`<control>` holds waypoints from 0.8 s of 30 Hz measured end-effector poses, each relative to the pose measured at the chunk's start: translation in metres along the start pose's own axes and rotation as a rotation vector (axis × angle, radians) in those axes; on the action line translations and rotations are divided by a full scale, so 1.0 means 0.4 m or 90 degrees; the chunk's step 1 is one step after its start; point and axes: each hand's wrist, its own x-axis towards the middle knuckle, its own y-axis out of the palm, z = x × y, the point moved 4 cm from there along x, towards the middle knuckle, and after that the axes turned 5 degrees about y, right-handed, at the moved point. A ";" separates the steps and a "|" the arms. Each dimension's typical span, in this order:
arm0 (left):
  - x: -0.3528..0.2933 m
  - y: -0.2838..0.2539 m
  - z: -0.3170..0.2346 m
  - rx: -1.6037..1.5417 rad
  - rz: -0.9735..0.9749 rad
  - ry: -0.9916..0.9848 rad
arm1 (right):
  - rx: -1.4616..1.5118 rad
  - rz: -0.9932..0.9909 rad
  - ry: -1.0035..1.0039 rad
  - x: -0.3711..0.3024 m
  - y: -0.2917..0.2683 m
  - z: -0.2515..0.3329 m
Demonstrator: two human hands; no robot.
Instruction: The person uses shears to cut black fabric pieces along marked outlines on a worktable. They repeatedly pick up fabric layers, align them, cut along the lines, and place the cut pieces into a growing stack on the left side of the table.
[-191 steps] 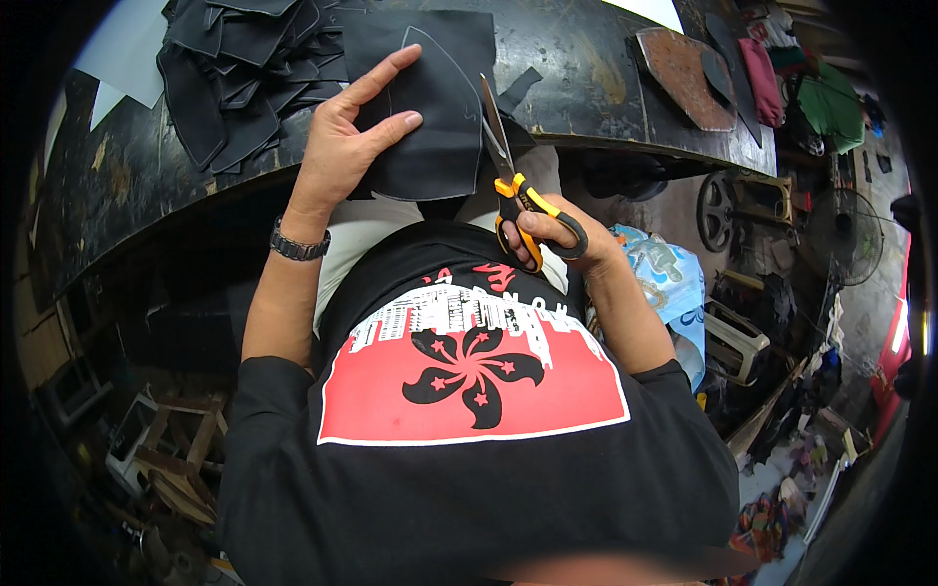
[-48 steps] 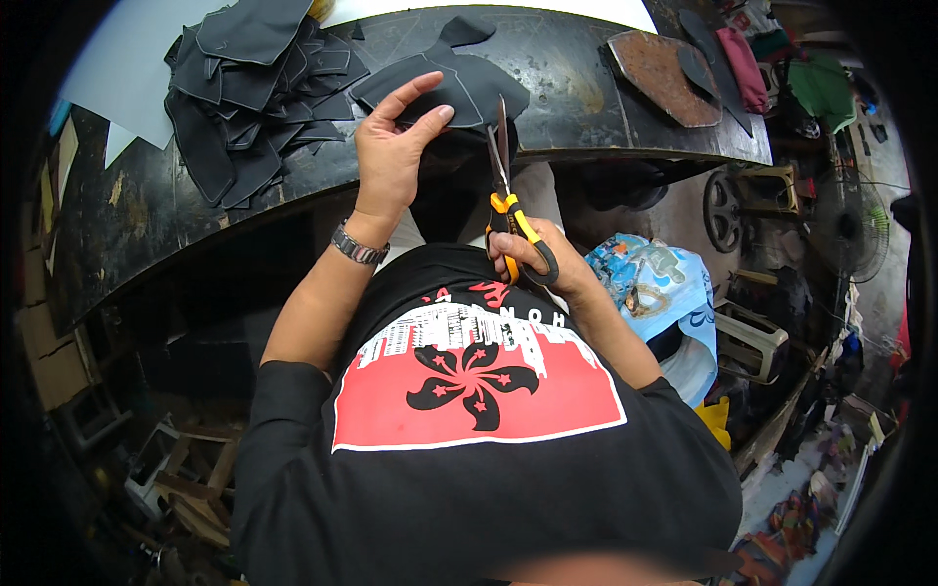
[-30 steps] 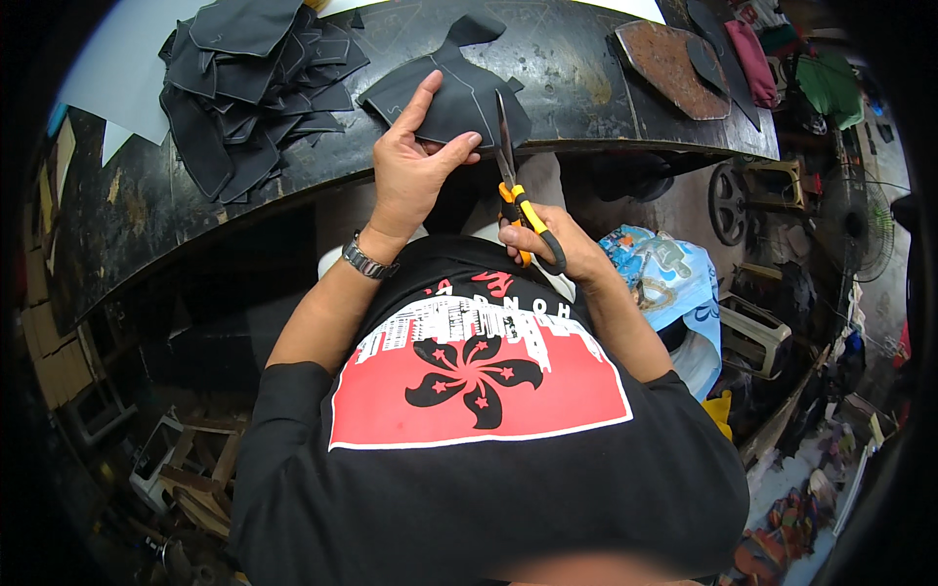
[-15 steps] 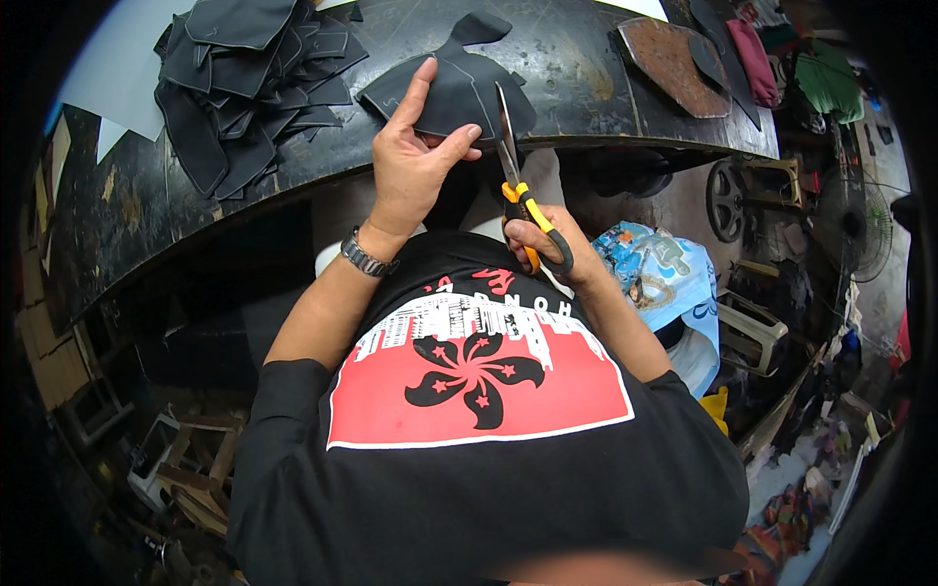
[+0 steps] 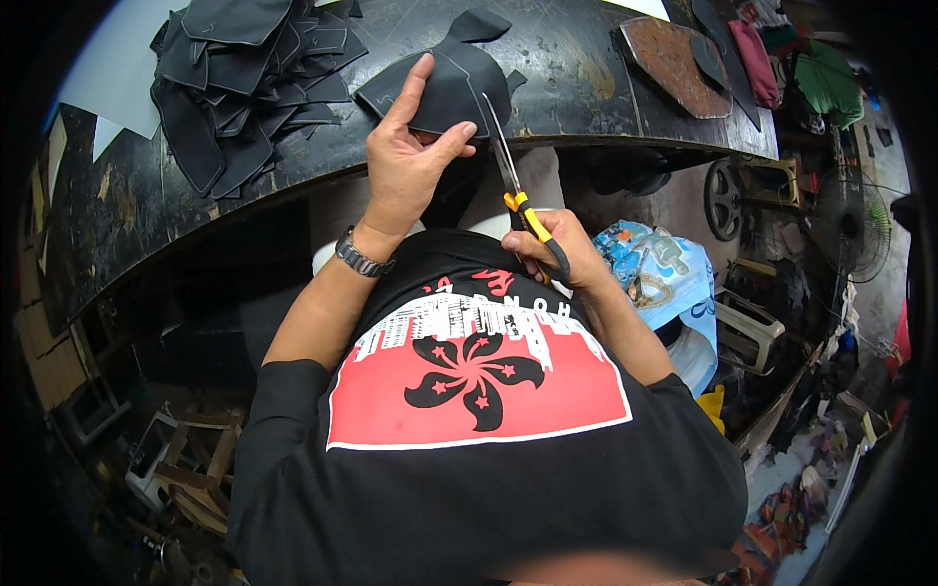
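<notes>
My left hand (image 5: 403,176) grips a black leather-like piece (image 5: 451,90) at the near edge of the table. Its index finger lies stretched over the top, and the thumb presses near the lower right corner. A pale line is drawn on the piece, and a narrower part juts out at its far end. In my right hand (image 5: 567,246) is a pair of scissors (image 5: 520,201) with yellow and black handles. The blades point away from me along the right edge of the piece, nearly closed. The fingers inside the handles are partly hidden.
A heap of cut black pieces (image 5: 230,88) lies on the dark, worn table (image 5: 576,73) to the left. A brown board (image 5: 669,63) is at the right end. Below it, a blue patterned cloth (image 5: 660,269) hangs beside my right arm. A fan (image 5: 855,225) stands farther right.
The scissors' handles have come together and the blades have closed. The black material that showed right of the blades is mostly out of sight. My left hand has shifted slightly left with the piece.
</notes>
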 end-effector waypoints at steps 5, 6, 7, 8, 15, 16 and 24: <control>-0.024 0.011 0.003 0.013 0.031 -0.031 | 0.076 0.015 0.001 0.019 -0.002 0.017; -0.031 0.016 0.004 0.019 0.038 -0.036 | 0.083 0.011 0.000 0.022 0.000 0.016; -0.033 0.013 0.007 0.026 0.052 -0.051 | 0.089 0.006 -0.001 0.024 0.002 0.015; -0.034 0.011 0.008 0.015 0.051 -0.052 | 0.106 0.010 -0.008 0.025 0.004 0.015; -0.036 0.009 0.011 0.024 0.047 -0.050 | 0.038 -0.019 0.035 0.016 0.002 0.006; -0.035 0.008 0.010 0.025 0.048 -0.051 | 0.030 -0.024 0.047 0.011 -0.002 0.005; -0.052 0.001 0.005 -0.005 0.149 -0.131 | 0.130 0.096 0.010 0.015 -0.014 0.006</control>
